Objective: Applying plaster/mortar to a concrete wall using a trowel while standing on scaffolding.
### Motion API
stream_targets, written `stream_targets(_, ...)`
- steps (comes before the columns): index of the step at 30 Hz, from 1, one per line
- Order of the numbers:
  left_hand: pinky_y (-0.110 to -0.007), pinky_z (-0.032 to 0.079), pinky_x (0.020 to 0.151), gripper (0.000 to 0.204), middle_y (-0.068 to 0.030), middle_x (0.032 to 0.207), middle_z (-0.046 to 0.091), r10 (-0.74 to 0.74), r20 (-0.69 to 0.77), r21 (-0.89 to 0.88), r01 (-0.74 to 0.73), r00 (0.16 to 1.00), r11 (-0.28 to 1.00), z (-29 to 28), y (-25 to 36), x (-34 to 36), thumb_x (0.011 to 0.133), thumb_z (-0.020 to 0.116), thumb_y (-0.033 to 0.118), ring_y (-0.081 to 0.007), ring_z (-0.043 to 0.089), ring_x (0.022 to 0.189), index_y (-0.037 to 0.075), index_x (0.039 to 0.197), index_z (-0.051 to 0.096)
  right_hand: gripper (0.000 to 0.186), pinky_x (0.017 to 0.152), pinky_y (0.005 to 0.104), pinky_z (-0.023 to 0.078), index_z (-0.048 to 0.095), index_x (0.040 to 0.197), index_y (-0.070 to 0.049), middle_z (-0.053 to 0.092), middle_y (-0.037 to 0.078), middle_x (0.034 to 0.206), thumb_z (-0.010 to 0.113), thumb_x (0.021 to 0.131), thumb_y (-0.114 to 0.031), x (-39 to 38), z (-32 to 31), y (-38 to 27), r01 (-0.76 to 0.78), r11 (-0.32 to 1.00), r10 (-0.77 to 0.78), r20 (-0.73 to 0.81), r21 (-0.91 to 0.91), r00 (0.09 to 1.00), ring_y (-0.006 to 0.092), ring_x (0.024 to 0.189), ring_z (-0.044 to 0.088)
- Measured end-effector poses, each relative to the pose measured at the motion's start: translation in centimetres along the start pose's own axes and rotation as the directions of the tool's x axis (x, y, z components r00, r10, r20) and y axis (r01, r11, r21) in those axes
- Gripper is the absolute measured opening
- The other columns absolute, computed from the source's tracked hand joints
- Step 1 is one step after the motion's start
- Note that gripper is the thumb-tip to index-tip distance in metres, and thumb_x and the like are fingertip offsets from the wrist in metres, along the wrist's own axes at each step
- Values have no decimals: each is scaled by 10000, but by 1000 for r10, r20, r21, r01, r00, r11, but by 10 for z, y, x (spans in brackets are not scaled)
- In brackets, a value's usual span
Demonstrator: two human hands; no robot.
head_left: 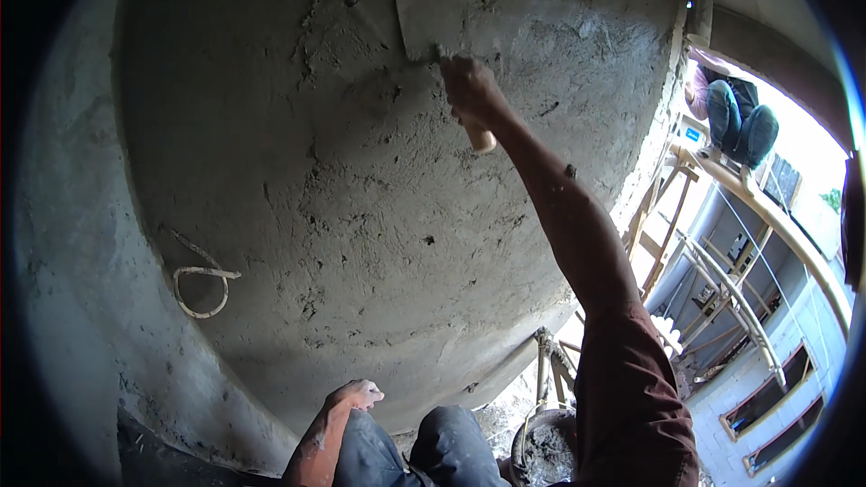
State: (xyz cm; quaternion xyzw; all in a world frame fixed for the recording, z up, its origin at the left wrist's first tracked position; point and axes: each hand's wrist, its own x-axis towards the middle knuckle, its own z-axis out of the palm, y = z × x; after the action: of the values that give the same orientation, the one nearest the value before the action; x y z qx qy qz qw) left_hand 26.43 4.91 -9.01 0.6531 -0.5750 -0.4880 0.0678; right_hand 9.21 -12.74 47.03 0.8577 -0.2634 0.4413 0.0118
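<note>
My right hand [474, 90] is closed around the pale wooden handle of a trowel [429, 13], arm stretched up and forward. The trowel's broad rectangular blade lies against the grey mortar-covered wall [361, 189], near the top of the view. Around the blade the mortar is partly smooth, with rough ridges and small pits; lower down it is coarser. My left hand [359, 394], smeared with pale mortar, rests at my left knee [368, 446]. Its fingers look curled in, with no object visible in them.
A bucket [518, 453] holding grey mortar stands beside my right knee. From the wall at left sticks a looped pale conduit [212, 311]. At right are wooden scaffold poles [776, 216], a seated person [740, 122] and a block building [722, 437] with window openings.
</note>
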Motion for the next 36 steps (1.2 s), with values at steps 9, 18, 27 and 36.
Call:
stream_targets(9,-295,504,580,270,-53,743,677,200,-131,-128,-217,971,968,-4,-9,-37,882,610,303,-122,618,614,53,961,674,430,623,461,443,586,799,4,587,203,681,557,906,-411,-439,-73,20,-599,635,761,263,-487,593,369,654,594)
stream_targets(18,-251,486,606,389,-34,860,632,100,-65,-71,-104,993,992,-21,10,-60,942,549,329,-97,586,710,37,1197,583,236,601,425,510,646,843,25,651,205,749,515,788,-164,-653,-206,-36,-611,174,969,244,-772,-32,312,679,662)
stream_targets(27,-287,494,659,398,-67,884,653,244,-193,149,-217,950,965,-1,27,-76,938,556,298,-131,596,715,-17,1180,589,248,775,444,553,698,925,-9,684,223,937,515,805,-127,-696,-88,-45,-452,293,907,394,-842,-146,358,862,687)
stream_targets(36,-268,497,653,431,-55,936,643,213,-151,197,-181,965,963,-9,21,-73,947,533,350,-129,620,789,34,1238,568,361,483,369,464,626,757,52,601,115,588,546,861,-285,-729,-109,-31,-843,157,735,631,-514,-248,213,517,603)
